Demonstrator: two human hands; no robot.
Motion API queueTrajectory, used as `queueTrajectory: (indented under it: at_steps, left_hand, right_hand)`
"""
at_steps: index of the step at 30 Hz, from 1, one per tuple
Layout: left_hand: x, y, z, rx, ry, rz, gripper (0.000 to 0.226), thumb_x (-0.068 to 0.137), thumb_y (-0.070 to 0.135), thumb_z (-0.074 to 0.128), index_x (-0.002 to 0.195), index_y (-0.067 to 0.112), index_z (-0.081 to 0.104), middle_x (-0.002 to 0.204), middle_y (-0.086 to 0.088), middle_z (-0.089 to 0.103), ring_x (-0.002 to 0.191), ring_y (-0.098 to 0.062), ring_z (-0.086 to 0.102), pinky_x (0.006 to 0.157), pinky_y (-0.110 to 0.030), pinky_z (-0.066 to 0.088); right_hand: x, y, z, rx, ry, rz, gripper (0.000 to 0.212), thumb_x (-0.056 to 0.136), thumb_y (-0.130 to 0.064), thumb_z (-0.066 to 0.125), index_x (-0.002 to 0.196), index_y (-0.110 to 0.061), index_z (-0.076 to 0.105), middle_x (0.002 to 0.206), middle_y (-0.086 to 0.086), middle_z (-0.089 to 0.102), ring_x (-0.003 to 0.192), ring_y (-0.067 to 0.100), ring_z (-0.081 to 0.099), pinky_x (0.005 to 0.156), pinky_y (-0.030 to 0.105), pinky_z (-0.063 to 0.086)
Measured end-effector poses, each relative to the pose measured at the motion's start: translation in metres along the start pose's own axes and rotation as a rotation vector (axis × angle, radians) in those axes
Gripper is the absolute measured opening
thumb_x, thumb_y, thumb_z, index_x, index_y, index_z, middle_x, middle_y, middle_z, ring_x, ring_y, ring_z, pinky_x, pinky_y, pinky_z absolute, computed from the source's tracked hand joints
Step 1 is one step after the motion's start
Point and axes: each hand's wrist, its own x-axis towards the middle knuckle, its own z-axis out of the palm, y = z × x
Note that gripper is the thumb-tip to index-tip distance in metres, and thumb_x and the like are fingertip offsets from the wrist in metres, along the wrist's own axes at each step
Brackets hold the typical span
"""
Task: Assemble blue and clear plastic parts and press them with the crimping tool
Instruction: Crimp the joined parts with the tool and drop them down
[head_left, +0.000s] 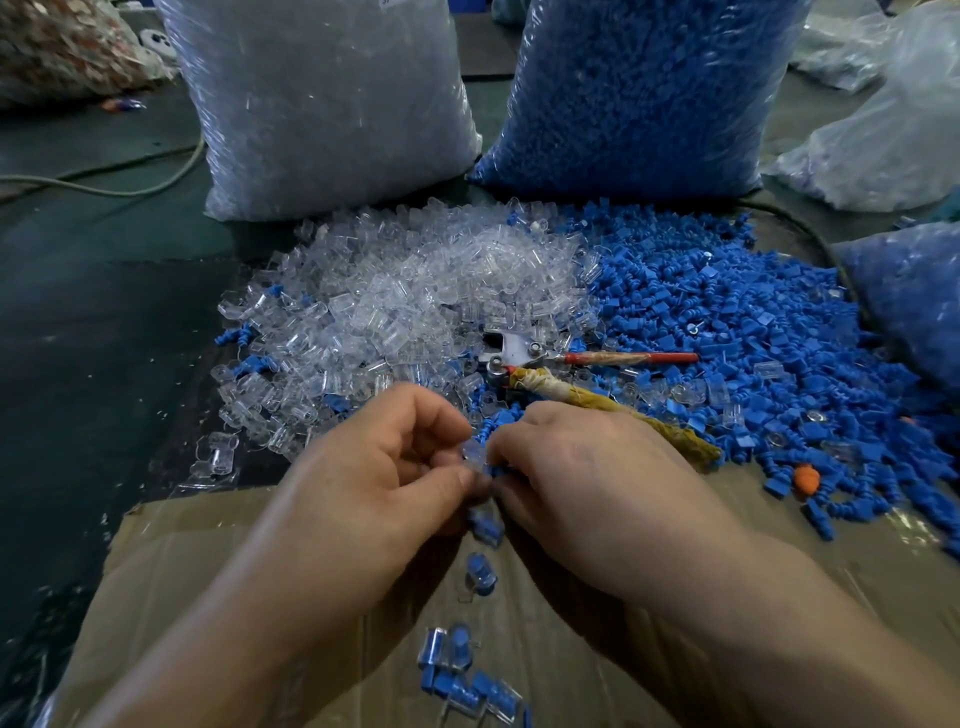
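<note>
Left hand (374, 467) pinches a clear shell (474, 451), right hand (587, 467) pinches its blue insert (496, 472), apparently mating them before crimping.

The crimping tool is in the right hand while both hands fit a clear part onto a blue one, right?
No. The head view shows the crimping tool lying on the heaped parts beyond the hands; the left hand and right hand do fit a clear part onto a blue one.

A flattened cardboard sheet (161, 551) fills the lower frame; a pale cord (104, 191) curves over the dark surface (93, 338) at the left; a sack of brownish scraps (62, 47) sits upper left; a small orange lump (807, 479) lies at the right.
</note>
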Motion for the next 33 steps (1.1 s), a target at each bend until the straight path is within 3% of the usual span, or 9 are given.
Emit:
queueTrajectory:
  at_steps: [5,9,12,15,18,23,26,28,33]
  left_hand:
    - [-0.002,0.002,-0.003,0.055,-0.14,0.013,0.03,0.087,0.013,0.077,0.093,0.04,0.065,0.08,0.004,0.075,0.074,-0.012,0.075,0.066,-0.032,0.059]
    - [-0.004,0.004,-0.007,0.061,-0.223,0.008,0.025,0.074,0.023,0.07,0.091,0.041,0.066,0.076,0.002,0.073,0.065,-0.018,0.07,0.059,-0.028,0.056]
    - [-0.002,0.008,-0.011,-0.067,-0.198,-0.014,0.022,0.078,0.014,0.069,0.086,0.034,0.068,0.075,-0.008,0.075,0.066,-0.021,0.073,0.059,-0.025,0.057]
    - [-0.002,0.01,-0.013,-0.298,-0.041,-0.063,0.036,0.08,-0.012,0.067,0.073,0.022,0.071,0.07,-0.019,0.073,0.059,-0.027,0.072,0.052,-0.025,0.055]
    - [-0.003,0.018,-0.005,-0.551,0.067,-0.128,0.014,0.061,0.005,0.067,0.068,0.016,0.072,0.068,-0.022,0.07,0.049,-0.023,0.065,0.044,-0.025,0.052]
    - [0.0,0.019,0.003,-0.627,0.083,-0.15,0.016,0.061,0.011,0.068,0.072,0.02,0.076,0.071,-0.019,0.072,0.056,-0.021,0.067,0.047,-0.029,0.056]
    - [0.002,0.013,0.01,-0.568,0.075,-0.145,0.024,0.079,-0.002,0.067,0.079,0.021,0.076,0.074,-0.014,0.072,0.059,-0.02,0.067,0.055,-0.034,0.059]
    - [0.004,0.009,0.013,-0.517,0.081,-0.145,0.036,0.086,-0.008,0.062,0.078,0.024,0.076,0.073,-0.011,0.073,0.061,-0.018,0.069,0.056,-0.029,0.059]
    - [0.005,0.005,0.013,-0.513,0.087,-0.164,0.039,0.088,-0.009,0.061,0.077,0.025,0.076,0.077,-0.015,0.074,0.061,-0.02,0.069,0.058,-0.029,0.058]
  right_hand:
    - [-0.009,0.001,-0.012,0.058,-0.136,0.01,0.009,0.094,-0.035,0.046,0.09,-0.029,0.052,0.091,-0.007,0.055,0.084,0.02,0.055,0.073,0.04,0.052]
    - [-0.014,0.0,-0.018,0.071,-0.172,-0.007,0.018,0.082,-0.044,0.039,0.078,-0.028,0.043,0.082,-0.008,0.051,0.076,0.016,0.051,0.063,0.034,0.043]
    - [-0.011,0.003,-0.019,0.151,-0.111,0.029,0.016,0.082,-0.041,0.052,0.078,-0.027,0.045,0.076,-0.008,0.053,0.07,0.007,0.05,0.057,0.031,0.042]
    - [-0.009,0.01,-0.018,0.446,0.05,0.126,0.011,0.078,-0.04,0.053,0.082,-0.03,0.053,0.074,-0.009,0.062,0.06,0.004,0.056,0.05,0.03,0.048]
    - [-0.007,0.016,-0.016,0.766,0.105,0.166,0.004,0.081,-0.029,0.06,0.084,-0.031,0.061,0.06,-0.01,0.061,0.047,0.002,0.052,0.047,0.027,0.046]
    - [-0.001,0.013,-0.005,1.055,0.066,0.239,0.008,0.08,-0.031,0.059,0.084,-0.027,0.064,0.057,-0.002,0.056,0.053,0.02,0.05,0.052,0.042,0.044]
    - [0.002,0.006,0.004,0.948,0.07,0.209,0.002,0.088,-0.029,0.061,0.086,-0.029,0.061,0.063,-0.004,0.064,0.055,0.012,0.059,0.054,0.044,0.055]
    - [0.003,0.004,0.009,0.792,0.11,0.183,0.005,0.087,-0.034,0.063,0.088,-0.032,0.058,0.073,-0.009,0.066,0.062,0.008,0.062,0.059,0.044,0.057]
    - [0.001,0.006,0.009,0.624,0.145,0.132,0.017,0.085,-0.039,0.067,0.091,-0.036,0.051,0.079,-0.018,0.063,0.065,0.002,0.058,0.055,0.025,0.047]
